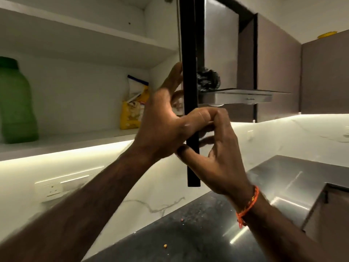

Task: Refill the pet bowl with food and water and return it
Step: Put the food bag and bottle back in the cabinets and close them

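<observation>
Black cabinet door [191, 91] edge is gripped by both the left hand [166, 118] and right hand [217, 148], fingers curled round it; swing it wide, then reach the yellow food bag [132, 112] on the shelf [75, 140].

yellow food bag [132, 112] | upright (top open) | lower cupboard shelf

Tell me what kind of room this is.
Most likely a home kitchen: an open wall cupboard holding a yellow food bag, a steel range hood, and a dark stone counter.
</observation>
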A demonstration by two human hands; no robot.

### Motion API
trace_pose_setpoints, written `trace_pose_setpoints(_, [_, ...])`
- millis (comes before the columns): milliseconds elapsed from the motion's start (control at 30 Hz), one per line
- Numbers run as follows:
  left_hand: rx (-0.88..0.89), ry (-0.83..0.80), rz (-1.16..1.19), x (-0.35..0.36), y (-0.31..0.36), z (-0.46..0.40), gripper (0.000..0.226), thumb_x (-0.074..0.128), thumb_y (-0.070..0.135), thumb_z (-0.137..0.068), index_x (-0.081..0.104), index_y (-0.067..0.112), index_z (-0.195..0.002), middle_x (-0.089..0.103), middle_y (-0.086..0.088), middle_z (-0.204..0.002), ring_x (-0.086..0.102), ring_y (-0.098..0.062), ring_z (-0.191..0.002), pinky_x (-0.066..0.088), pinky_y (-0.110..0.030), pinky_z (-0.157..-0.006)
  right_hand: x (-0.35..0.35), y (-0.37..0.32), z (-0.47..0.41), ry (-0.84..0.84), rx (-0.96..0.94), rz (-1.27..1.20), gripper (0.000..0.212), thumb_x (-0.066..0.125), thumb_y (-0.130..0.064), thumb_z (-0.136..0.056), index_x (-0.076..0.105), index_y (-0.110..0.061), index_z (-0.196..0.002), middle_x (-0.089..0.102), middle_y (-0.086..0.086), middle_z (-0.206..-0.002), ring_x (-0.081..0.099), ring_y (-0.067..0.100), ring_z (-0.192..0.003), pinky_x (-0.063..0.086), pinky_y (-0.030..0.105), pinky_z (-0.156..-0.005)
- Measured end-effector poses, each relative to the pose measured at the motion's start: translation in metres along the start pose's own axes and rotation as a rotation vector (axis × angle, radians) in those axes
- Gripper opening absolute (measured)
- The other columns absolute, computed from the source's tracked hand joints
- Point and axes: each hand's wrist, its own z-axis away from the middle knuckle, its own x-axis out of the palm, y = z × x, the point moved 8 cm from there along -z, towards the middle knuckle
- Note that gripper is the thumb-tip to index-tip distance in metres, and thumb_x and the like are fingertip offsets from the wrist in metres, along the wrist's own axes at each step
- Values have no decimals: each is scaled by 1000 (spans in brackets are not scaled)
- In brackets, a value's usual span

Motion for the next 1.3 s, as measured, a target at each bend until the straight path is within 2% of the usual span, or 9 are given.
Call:
trace_pose_setpoints(100, [-56, 69, -82, -50, -18, 10, 71, 62, 48, -76, 57, 12, -137, 69, -6, -127, 67, -22, -115, 59, -46, -95, 50, -5, -2, -1, -43, -29, 65, 74, -49, -76, 50, -13, -124, 49, -2, -122, 54, 14, -107, 50, 19, -83])
trace_pose_setpoints(200, [-120, 143, -235, -99, -42, 15, 57, 62, 45, -85, 61, 3, -124, 68, -21, -120, 67, -38, -110, 59, -54, -91, 102, -7, -1, 3, -67, 21, 71, 67, -62, -81, 49, -15, -131, 46, -3, -130, 49, 17, -116, 53, 35, -92])
trace_pose_setpoints(333, [-168, 157, -236, -141, -64, 23, 47, 68, 45, -89, 63, 18, -127, 72, -4, -119, 69, -27, -112, 59, -52, -95, 151, -8, 3, 46, -84, 109, 77, 54, -73, -87, 45, -20, -142, 43, 5, -143, 42, 19, -130, 46, 39, -105])
trace_pose_setpoints(600, [-252, 265, -382, -197, -108, 28, 97, 80, 30, -89, 19, 34, -164, 42, 1, -162, 45, -5, -133, 53, -31, -105, 230, 11, 3, -27, -175, 321, 77, 48, -66, -96, 32, -26, -160, 30, 10, -162, 33, 31, -142, 30, 42, -111])
trace_pose_setpoints(667, [-193, 283, -557, -202, -113, 30, 95, 76, 24, -93, 13, 37, -163, 50, -3, -156, 57, 2, -110, 54, -19, -92, 248, 18, 5, -46, -214, 354, 69, 46, -61, -100, 34, -28, -159, 26, 10, -166, 32, 33, -144, 30, 44, -112])
trace_pose_setpoints(767, [-173, 237, -803, -204, -132, 29, 78, 66, 29, -100, 20, 41, -161, 64, -13, -136, 55, -1, -65, 62, -35, -78, 271, 29, 4, -20, -263, 374, 59, 47, -53, -103, 42, -27, -156, 29, 11, -166, 36, 35, -143, 35, 46, -108])
trace_pose_setpoints(900, [-299, 126, -973, -212, -164, 32, 66, 56, 35, -105, 22, 45, -160, 65, -5, -137, 67, -17, -103, 54, -32, -93, 303, 47, 4, -67, -296, 418, 56, 49, -45, -103, 41, -27, -156, 28, 12, -166, 30, 35, -150, 34, 48, -107])
trace_pose_setpoints(1067, [-412, 69, -1025, -220, -189, 41, 63, 50, 38, -107, 18, 50, -160, 56, 6, -89, 58, -9, -76, 42, -24, -70, 329, 61, 14, -61, -301, 437, 61, 58, -34, -99, 39, -23, -157, 27, 13, -167, 29, 36, -152, 33, 50, -107])
trace_pose_setpoints(1300, [-443, 87, -1050, -225, -190, 40, 63, 52, 42, -105, 18, 58, -156, 60, 6, -94, 61, -12, -81, 49, -29, -72, 331, 59, 16, -23, -286, 439, 58, 50, -31, -101, 39, -21, -157, 31, 12, -165, 35, 39, -149, 34, 50, -104])
